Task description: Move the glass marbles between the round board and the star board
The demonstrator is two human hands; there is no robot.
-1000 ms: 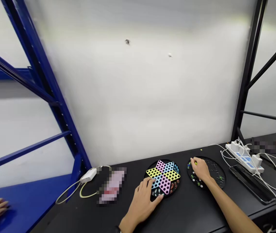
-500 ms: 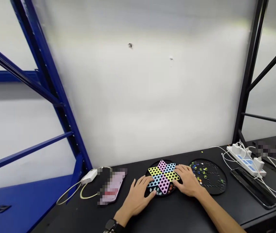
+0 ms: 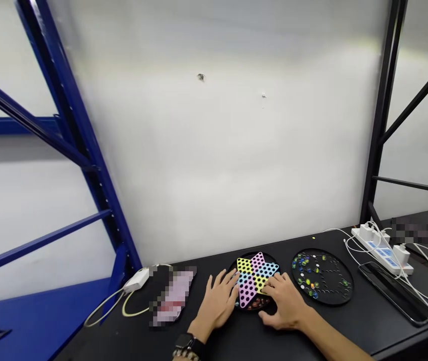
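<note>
A round black game board [image 3: 256,279] with a star of yellow, pink and blue perforated triangles lies on the black table [image 3: 349,321]. My left hand [image 3: 218,302] rests against its left edge, fingers spread. My right hand [image 3: 283,302] lies on its right front edge, fingers curled over the rim. To the right sits a round black tray [image 3: 322,277] holding several coloured marbles; neither hand touches it.
A blurred pink object [image 3: 174,297] and a white charger with a yellowish cable [image 3: 135,281] lie to the left. A white power strip [image 3: 382,247] and a dark phone [image 3: 392,292] sit at the right. Blue shelving [image 3: 70,135] stands left, a black rack [image 3: 381,115] right.
My right hand left the marble tray and came onto the star board's right side. The board has turned, and both hands now sit at its edges.
</note>
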